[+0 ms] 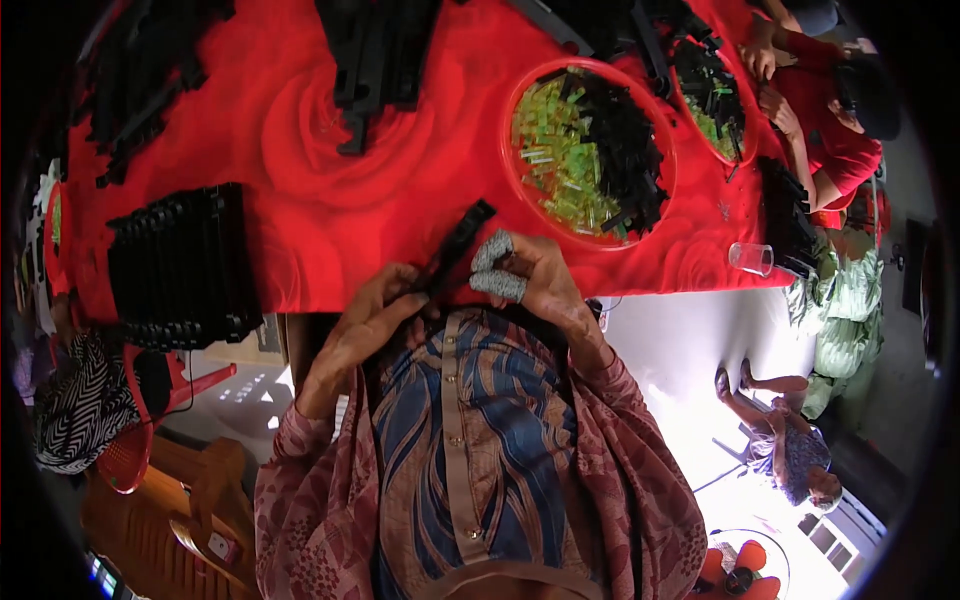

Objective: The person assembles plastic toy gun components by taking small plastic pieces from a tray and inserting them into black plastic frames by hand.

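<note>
My left hand [372, 318] is closed around the lower end of a long, narrow black plastic piece [464, 232]. The piece slants up and to the right over the table's near edge. Just right of it, my right hand [548, 285] is curled, with grey knitted covers on the thumb and forefinger. Their tips come together in a pinch, and whatever may be between them is too small to make out. Beyond my right hand stands a round red-rimmed tray [510, 165] holding yellow-green clear bits on one side and small black parts on the other.
A neat stack of black pieces [185, 265] lies at left on the red rose-patterned tablecloth [340, 215]. More black pieces [375, 60] lie at the far side. A clear cup [750, 259] rests near the right corner. A person in red [845, 150] works at a second tray [712, 100].
</note>
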`<act>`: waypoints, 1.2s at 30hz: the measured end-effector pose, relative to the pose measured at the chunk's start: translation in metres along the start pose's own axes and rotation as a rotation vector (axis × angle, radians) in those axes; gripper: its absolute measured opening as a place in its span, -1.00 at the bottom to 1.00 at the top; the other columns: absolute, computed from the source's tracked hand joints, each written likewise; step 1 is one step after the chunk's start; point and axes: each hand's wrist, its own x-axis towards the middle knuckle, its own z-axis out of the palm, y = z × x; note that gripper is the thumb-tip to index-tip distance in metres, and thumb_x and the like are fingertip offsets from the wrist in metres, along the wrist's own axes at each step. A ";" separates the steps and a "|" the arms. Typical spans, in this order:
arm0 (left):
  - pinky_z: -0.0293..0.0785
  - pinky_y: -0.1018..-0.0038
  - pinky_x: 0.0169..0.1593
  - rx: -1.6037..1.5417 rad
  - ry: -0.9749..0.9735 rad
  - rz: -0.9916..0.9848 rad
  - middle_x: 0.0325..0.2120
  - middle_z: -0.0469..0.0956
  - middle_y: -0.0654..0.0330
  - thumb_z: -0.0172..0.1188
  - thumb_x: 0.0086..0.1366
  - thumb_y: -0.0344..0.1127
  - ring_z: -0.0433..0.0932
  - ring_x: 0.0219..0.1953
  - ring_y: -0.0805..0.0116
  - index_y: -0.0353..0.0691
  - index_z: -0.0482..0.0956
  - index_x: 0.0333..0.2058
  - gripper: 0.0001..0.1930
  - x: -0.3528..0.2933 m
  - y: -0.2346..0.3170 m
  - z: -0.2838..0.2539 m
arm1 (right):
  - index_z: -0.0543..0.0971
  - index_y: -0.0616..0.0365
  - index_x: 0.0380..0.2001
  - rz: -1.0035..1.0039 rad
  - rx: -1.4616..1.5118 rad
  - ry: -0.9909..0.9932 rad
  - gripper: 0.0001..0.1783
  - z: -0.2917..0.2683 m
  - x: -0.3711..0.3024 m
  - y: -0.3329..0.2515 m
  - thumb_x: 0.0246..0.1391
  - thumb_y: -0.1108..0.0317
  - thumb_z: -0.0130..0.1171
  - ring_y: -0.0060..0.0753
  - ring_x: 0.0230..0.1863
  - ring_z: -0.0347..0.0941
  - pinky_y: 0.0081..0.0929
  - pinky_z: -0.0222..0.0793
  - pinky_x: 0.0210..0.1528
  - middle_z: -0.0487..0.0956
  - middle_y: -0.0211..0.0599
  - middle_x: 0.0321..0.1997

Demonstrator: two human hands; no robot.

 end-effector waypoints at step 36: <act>0.43 0.57 -0.52 -0.224 0.124 0.202 -0.39 0.57 0.14 0.37 0.20 -0.36 0.61 -0.48 0.42 -0.35 0.33 0.06 -0.48 0.039 0.011 0.027 | 0.53 0.28 -0.30 -0.107 0.001 0.082 -0.87 -0.003 0.005 0.021 0.17 0.45 0.26 -0.62 -0.33 0.49 -0.61 0.42 -0.30 0.54 -0.41 -0.35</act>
